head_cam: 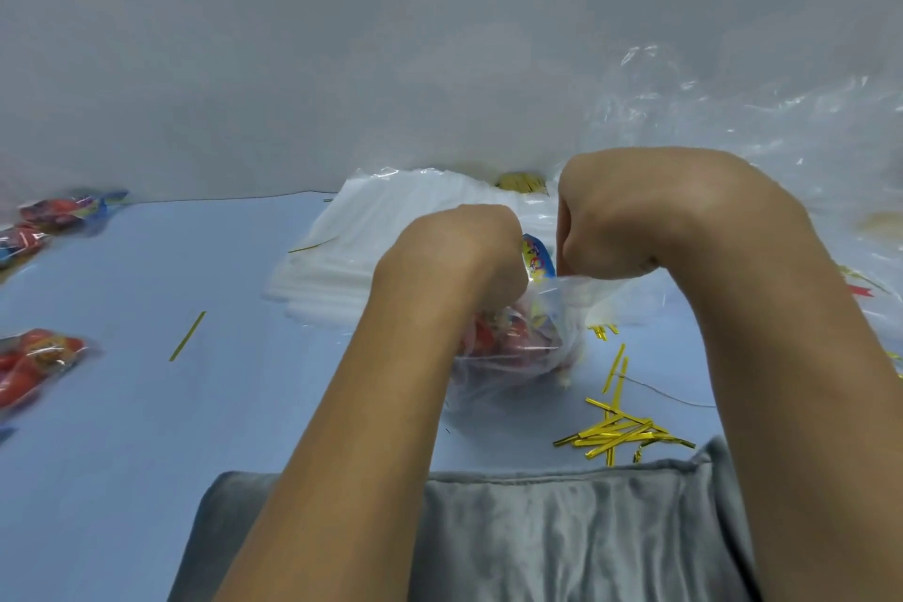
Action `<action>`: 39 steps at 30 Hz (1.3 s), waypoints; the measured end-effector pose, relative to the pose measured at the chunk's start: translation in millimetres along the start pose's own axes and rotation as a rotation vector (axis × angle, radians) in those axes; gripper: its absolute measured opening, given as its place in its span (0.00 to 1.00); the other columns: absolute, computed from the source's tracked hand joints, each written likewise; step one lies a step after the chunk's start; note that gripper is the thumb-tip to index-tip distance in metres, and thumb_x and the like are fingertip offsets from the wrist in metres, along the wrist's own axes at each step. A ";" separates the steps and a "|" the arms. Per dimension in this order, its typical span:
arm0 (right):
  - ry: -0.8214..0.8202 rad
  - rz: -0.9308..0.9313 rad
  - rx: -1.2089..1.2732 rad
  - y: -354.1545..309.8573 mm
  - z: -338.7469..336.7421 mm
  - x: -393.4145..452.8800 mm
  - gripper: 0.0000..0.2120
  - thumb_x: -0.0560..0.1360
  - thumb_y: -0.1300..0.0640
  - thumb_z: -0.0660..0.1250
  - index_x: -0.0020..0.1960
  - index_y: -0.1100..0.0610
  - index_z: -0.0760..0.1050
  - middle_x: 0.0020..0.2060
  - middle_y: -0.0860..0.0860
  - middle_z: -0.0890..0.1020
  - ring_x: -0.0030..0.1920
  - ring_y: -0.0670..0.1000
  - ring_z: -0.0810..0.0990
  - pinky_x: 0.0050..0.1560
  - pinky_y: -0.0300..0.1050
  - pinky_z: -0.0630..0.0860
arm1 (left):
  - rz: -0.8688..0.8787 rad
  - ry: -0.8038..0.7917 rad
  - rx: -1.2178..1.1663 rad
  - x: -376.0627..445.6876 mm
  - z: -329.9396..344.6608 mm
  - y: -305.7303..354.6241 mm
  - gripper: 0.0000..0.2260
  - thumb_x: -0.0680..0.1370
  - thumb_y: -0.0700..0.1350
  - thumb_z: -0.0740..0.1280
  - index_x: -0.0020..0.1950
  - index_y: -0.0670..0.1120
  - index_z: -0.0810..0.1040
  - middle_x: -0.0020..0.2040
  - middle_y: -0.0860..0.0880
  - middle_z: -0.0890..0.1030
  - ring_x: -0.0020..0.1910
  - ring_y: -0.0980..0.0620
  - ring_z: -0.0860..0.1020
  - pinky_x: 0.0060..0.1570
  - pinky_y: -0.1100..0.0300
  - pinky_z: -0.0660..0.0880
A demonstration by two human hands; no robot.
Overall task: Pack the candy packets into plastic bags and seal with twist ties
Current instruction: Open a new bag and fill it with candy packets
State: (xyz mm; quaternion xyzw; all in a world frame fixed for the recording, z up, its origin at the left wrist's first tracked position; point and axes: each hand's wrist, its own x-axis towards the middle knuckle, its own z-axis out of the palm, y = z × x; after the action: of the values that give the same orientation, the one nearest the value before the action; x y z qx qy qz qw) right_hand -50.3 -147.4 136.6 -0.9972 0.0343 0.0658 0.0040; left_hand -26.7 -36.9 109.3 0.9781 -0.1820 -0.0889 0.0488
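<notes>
Leftward: sealed candy bags (34, 357) on counter (244, 406). Centre: left hand (459, 254), right hand (615, 230) pinch mouth of plastic bag (513, 357) holding candy packets (537, 259); limp, slippery film, grip at neck. Right: gold twist ties (620, 430).

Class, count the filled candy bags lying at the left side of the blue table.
3 at least: two far left and one nearer. All are blurred, cut by the frame edge, so more may be hidden.

Both forearms are reaching fwd, wrists bent down. Left hand (457, 254) and right hand (615, 230) are curling closed, knuckles up, close together, fingers hidden.
</notes>
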 end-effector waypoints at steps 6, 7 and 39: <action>-0.024 -0.064 0.045 6.0 3.0 7.9 0.11 0.77 0.57 0.66 0.56 0.51 0.84 0.38 0.48 0.84 0.39 0.53 0.79 0.36 0.40 0.73 | -0.033 0.063 -0.087 6.5 -2.6 -8.2 0.17 0.80 0.43 0.63 0.32 0.44 0.66 0.31 0.48 0.70 0.29 0.50 0.68 0.27 0.58 0.61; -0.007 -0.087 0.077 8.7 2.8 10.6 0.11 0.77 0.57 0.66 0.54 0.47 0.84 0.28 0.44 0.81 0.33 0.51 0.76 0.29 0.37 0.70 | -0.041 0.097 -0.092 6.4 -4.3 -8.9 0.19 0.81 0.47 0.64 0.31 0.44 0.65 0.30 0.49 0.70 0.28 0.51 0.67 0.26 0.59 0.60; 0.065 0.088 0.094 1.5 2.3 4.4 0.21 0.72 0.42 0.75 0.33 0.54 0.71 0.31 0.51 0.76 0.33 0.53 0.74 0.31 0.43 0.65 | -0.041 0.176 -0.099 -9.1 -14.5 2.7 0.12 0.71 0.36 0.62 0.30 0.43 0.63 0.29 0.47 0.67 0.29 0.49 0.66 0.27 0.59 0.60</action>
State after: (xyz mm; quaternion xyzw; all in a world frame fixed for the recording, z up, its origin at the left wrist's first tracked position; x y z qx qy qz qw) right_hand -46.4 -149.2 133.7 -0.9951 0.0811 0.0319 0.0468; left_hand -33.2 -35.1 125.3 0.9820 -0.1525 -0.0127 0.1110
